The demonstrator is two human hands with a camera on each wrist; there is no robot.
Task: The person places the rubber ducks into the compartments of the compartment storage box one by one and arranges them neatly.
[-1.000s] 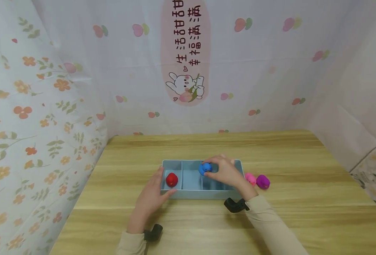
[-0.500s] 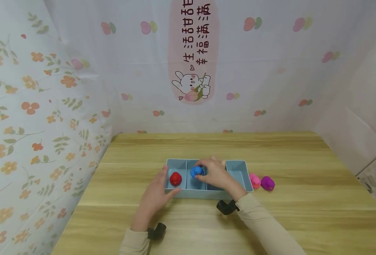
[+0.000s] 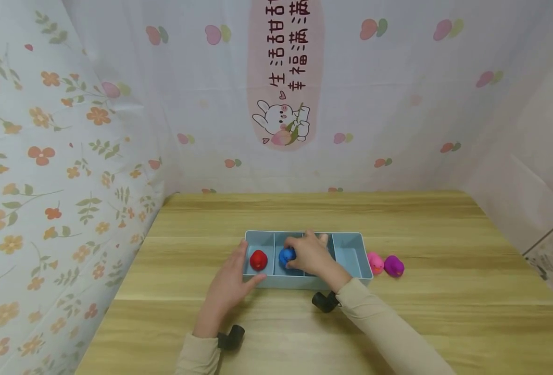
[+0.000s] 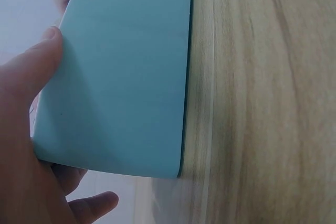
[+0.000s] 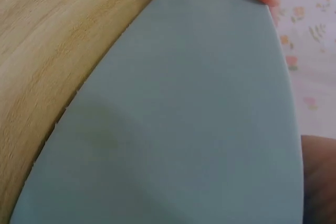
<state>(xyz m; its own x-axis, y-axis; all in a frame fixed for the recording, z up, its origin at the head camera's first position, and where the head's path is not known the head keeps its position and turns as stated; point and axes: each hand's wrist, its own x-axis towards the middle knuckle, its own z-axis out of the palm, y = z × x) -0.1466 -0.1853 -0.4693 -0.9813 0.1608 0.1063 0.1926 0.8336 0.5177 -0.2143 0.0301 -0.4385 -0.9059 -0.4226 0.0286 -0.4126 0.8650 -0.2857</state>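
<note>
A light blue box (image 3: 295, 282) divided into compartments stands on the table in the head view. My left hand (image 3: 227, 281) grips its left front corner, the thumb along the front rim and the fingers at the left end. My right hand (image 3: 316, 258) pinches a blue rubber duck (image 3: 287, 257) down inside the second compartment from the left. A red rubber duck (image 3: 258, 260) sits in the leftmost compartment. The box wall (image 4: 115, 77) fills much of the left wrist view. In the right wrist view the front wall (image 5: 184, 103) hides the duck and most of the right hand.
Just beyond the box's right end, a pink rubber duck (image 3: 375, 263) and a purple rubber duck (image 3: 394, 266) sit side by side on the wooden table (image 3: 445, 312). Printed cloth (image 3: 201, 104) hangs behind the table and along both sides.
My right hand has carried the blue duck leftward from above the third compartment and lowered it into the second. My left hand has stayed at the box corner.
</note>
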